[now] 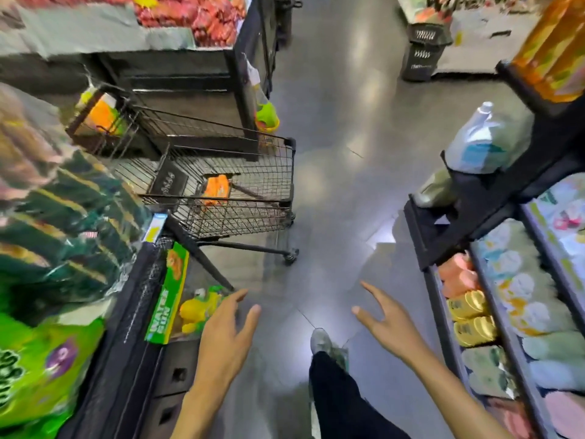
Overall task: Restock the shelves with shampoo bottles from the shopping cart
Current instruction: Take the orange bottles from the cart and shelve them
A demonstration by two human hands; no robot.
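A black wire shopping cart (pixel 278 172) stands in the aisle ahead and to the left, with an orange item (pixel 216 189) lying in its basket. My left hand (pixel 226 334) is low in the middle of the view, fingers spread and holding nothing, short of the cart. Over the grey floor my right hand (pixel 389 324) also has its fingers spread and is empty. On the right are shelves (pixel 503 337) holding rows of orange, yellow and pale bottles, blurred. A pale blue-and-white bottle (pixel 474 144) stands on a higher shelf.
Left shelving carries green packs and a water gun toy box (pixel 167 299). A second wire basket (pixel 104 122) with an orange-yellow box sits behind the cart. A black crate stack (pixel 424 52) stands far down the aisle. My shoe and dark trouser leg (pixel 329 375) are below.
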